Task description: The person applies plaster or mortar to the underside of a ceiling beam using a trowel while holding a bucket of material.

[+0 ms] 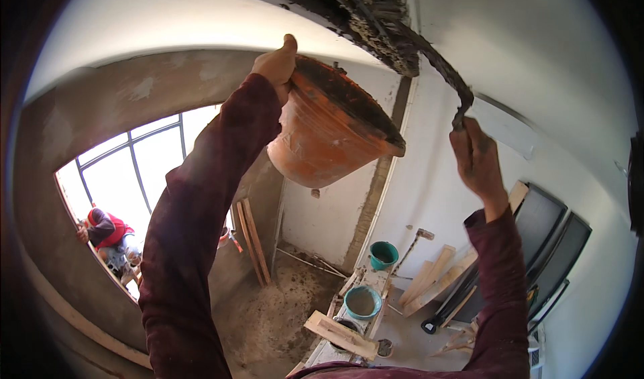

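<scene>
1. Window (111, 174) takes up the far left; a co-worker (119, 231) in a red vest bends beyond it.
2. Beam (376, 17), dark and rough, spans overhead, above both hands.
3. Bucket (322, 137), orange, is up in the air under the beam, between the hands, nearer the left. Its tilted mouth's long axis slopes from that hand down to the right.
4. Green pails (382, 265) stand well below.
5. Trowel (443, 65), caked, slants up leftward from the right hand toward the beam, above the bucket's right side; whether it touches, I can't tell.
6. Left hand (275, 68) clasps the bucket's rim, thumb up, fingers mostly hidden.
7. Right hand (479, 161) curls around the trowel's handle, apart from the bucket.
</scene>
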Available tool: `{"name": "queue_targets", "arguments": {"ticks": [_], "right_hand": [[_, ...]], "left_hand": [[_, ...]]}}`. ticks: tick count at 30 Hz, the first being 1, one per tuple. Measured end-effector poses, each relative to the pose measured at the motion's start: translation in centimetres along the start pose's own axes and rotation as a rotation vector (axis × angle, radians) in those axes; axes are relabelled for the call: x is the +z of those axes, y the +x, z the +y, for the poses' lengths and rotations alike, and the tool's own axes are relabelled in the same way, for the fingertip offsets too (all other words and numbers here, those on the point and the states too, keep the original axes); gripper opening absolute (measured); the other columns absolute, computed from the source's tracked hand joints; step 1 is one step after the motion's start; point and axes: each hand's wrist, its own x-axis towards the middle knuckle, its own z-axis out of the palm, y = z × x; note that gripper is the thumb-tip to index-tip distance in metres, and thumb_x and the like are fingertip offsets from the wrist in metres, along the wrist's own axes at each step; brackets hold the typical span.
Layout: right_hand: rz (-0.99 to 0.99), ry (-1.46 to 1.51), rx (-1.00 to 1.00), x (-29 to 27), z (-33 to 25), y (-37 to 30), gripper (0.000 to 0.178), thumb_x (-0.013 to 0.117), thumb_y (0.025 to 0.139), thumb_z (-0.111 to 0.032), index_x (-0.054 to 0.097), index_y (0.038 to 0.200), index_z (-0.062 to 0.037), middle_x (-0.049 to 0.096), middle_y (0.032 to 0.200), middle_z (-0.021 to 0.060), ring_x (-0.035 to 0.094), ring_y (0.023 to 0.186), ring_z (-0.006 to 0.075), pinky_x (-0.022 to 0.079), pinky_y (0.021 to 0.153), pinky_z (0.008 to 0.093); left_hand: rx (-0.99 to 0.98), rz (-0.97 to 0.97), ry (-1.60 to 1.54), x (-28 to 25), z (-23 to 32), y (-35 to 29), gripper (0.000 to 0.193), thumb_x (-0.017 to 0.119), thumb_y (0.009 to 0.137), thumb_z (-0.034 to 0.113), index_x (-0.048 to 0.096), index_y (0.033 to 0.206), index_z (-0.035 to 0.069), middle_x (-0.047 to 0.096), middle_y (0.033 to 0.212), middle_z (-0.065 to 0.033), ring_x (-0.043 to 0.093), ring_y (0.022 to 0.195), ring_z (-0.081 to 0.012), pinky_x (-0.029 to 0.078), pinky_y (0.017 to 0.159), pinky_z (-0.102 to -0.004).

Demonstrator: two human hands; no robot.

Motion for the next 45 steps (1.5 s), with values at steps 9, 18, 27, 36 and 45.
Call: {"name": "queue_targets", "arguments": {"ticks": [9, 18, 27, 36, 45], "right_hand": [[-0.144, -0.247, -0.107, -4.9, -3.9, 6.0, 0.018, 0.053, 0.098, -0.02, 0.049, 0.098, -0.0023, 0.056, 0.067, 0.0212, 0.055, 0.064, 0.0448, 0.043, 0.059, 0.0478], [-0.219, -0.37, -0.206, -5.2, -6.3, 10.1, 0.019, 0.053, 0.098, -0.021, 0.052, 0.098, -0.0021, 0.054, 0.065, 0.0203, 0.052, 0.06, 0.0391, 0.042, 0.058, 0.0443], [-0.304, -0.534, -0.049, -5.0, -9.3, 12.9, 0.028, 0.051, 0.096, -0.029, 0.059, 0.098, -0.0021, 0.063, 0.076, 0.0249, 0.062, 0.076, 0.045, 0.049, 0.068, 0.05], [-0.169, -0.694, -0.125, -5.6, -7.6, 12.0, 0.031, 0.05, 0.098, -0.035, 0.059, 0.104, -0.006, 0.064, 0.076, 0.0248, 0.065, 0.074, 0.0417, 0.053, 0.066, 0.0506], [-0.166, -0.585, -0.181, -10.3, -9.9, 11.8, 0.025, 0.057, 0.095, -0.03, 0.065, 0.1, -0.0068, 0.065, 0.075, 0.0183, 0.063, 0.069, 0.0392, 0.051, 0.063, 0.0444]], "left_hand": [[-0.031, -0.052, 0.115, 0.5, -2.3, -0.7, 0.054, 0.058, 0.097, 0.043, 0.062, 0.103, -0.01, 0.066, 0.095, -0.0149, 0.064, 0.078, -0.0219, 0.053, 0.074, -0.036], [-0.019, -0.073, 0.179, 0.5, -3.0, -0.7, 0.052, 0.055, 0.097, 0.05, 0.063, 0.092, -0.001, 0.057, 0.073, -0.0054, 0.048, 0.048, -0.0158, 0.04, 0.046, -0.0318], [-0.079, -0.057, 0.033, 1.3, -2.5, 0.9, 0.052, 0.057, 0.096, 0.046, 0.06, 0.106, -0.005, 0.062, 0.091, -0.0122, 0.062, 0.073, -0.022, 0.053, 0.065, -0.0382], [0.031, -0.001, -0.054, 3.0, -0.4, 4.8, 0.052, 0.056, 0.097, 0.045, 0.055, 0.111, -0.005, 0.063, 0.089, -0.016, 0.061, 0.067, -0.0276, 0.056, 0.063, -0.0446], [-0.048, -0.096, -0.015, 1.7, 1.7, -0.1, 0.053, 0.057, 0.094, 0.048, 0.055, 0.102, -0.004, 0.056, 0.073, -0.014, 0.055, 0.058, -0.0247, 0.049, 0.052, -0.0418]]}}
